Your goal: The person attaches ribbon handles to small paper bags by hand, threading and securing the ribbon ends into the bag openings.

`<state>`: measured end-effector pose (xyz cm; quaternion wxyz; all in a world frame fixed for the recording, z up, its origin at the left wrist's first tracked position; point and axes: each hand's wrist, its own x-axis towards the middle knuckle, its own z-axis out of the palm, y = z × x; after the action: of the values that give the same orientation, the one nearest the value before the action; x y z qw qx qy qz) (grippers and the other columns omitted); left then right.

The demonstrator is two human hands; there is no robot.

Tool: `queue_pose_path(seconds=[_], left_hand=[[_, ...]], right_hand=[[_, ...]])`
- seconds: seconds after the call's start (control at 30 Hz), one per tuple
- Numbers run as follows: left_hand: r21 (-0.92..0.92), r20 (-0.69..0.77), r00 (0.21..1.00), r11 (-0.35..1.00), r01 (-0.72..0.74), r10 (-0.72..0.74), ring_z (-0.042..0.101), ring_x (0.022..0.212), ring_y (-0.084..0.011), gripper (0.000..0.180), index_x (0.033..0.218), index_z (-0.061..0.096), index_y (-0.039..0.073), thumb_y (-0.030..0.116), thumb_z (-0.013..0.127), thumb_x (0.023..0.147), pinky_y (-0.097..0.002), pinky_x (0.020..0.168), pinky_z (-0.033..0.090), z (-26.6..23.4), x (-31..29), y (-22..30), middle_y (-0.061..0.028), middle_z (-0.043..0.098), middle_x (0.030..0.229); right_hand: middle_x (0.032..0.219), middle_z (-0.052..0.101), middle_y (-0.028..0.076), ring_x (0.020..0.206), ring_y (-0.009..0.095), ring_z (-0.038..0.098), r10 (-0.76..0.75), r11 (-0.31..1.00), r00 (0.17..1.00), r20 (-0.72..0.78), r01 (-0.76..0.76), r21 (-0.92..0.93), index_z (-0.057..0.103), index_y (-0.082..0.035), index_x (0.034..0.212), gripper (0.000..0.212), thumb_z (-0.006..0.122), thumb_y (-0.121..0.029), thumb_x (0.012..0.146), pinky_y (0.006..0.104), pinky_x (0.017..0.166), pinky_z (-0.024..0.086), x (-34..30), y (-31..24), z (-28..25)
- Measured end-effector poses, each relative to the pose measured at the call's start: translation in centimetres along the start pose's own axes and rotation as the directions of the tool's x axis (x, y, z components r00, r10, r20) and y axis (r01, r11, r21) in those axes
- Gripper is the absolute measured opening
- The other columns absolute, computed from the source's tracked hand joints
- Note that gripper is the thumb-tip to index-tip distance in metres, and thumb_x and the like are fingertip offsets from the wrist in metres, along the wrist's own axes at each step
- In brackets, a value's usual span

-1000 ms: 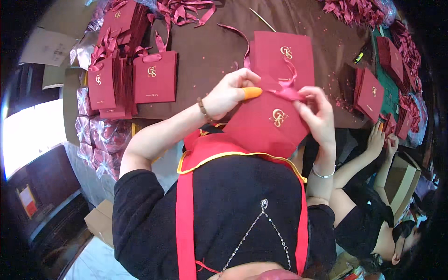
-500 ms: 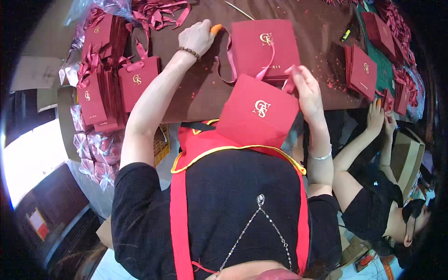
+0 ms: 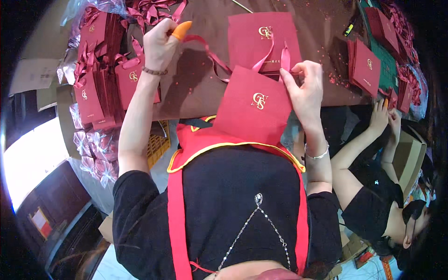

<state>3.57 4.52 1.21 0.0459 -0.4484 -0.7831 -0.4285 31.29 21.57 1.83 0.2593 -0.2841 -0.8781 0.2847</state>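
Observation:
A red paper gift bag (image 3: 242, 109) with a gold emblem leans against my apron at the table's front edge. My left hand (image 3: 160, 49), an orange finger cot on its thumb, is closed on the end of a dark pink ribbon (image 3: 205, 45) that runs from the bag's top. At the bag's upper right corner, my right hand (image 3: 308, 86) pinches the ribbon's other part between thumb and fingers, and a short loop stands up above it. Just beyond lies a flat stack of matching red bags (image 3: 240, 35), partly covered by the bag and ribbon.
Finished-looking red bags with ribbons (image 3: 95, 100) stand in bundles at the left. A ribbon heap (image 3: 154, 10) lies at the far left. To the right are more bags (image 3: 366, 67), a yellow marker (image 3: 348, 30) and a co-worker's hands (image 3: 383, 119).
My left hand has moved left and toward me, drawing the ribbon out longer. The bag has shifted slightly up and left, and a ribbon loop now stands up by my right hand.

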Motion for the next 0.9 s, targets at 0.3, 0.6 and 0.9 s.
queue_pose_path(seconds=[0.3,0.6,0.9], left_hand=[[-0.644,0.259,0.961,0.724,0.247,-0.098,0.062,0.072,-0.0162,0.024,0.114,0.051,-0.001,0.008,0.050,0.091,-0.0255,0.069,0.050,-1.3,0.4,5.4,-0.0102,0.062,0.087],[-0.352,0.706,0.659,0.679,0.644,-0.259,0.052,0.061,-0.0029,0.026,0.115,0.055,0.004,0.008,0.053,0.089,-0.0169,0.052,0.039,-2.4,-1.8,9.8,-0.0010,0.060,0.076],[-0.164,0.630,0.744,0.898,0.409,-0.224,0.062,0.071,-0.0122,0.013,0.093,0.062,0.000,0.009,0.061,0.084,-0.0266,0.062,0.048,0.8,-6.0,11.5,-0.0109,0.066,0.077]], right_hand=[[0.086,0.059,0.006,0.081,0.023,0.057,-0.194,0.963,0.935,0.297,0.239,-0.122,0.063,-0.009,0.093,0.023,0.066,-0.025,0.077,0.0373,0.073,0.042,-0.4,-3.0,1.5],[0.080,0.063,0.007,0.074,0.009,0.059,0.079,0.867,0.766,0.638,-0.369,0.336,0.058,0.001,0.101,0.023,0.063,-0.012,0.083,0.0238,0.068,0.047,1.1,-3.2,-0.3],[0.096,0.063,0.006,0.086,0.008,0.058,0.052,0.584,0.490,0.870,-0.722,0.372,0.054,0.007,0.111,0.031,0.060,-0.010,0.085,0.0215,0.076,0.049,2.4,-2.3,-0.8]])
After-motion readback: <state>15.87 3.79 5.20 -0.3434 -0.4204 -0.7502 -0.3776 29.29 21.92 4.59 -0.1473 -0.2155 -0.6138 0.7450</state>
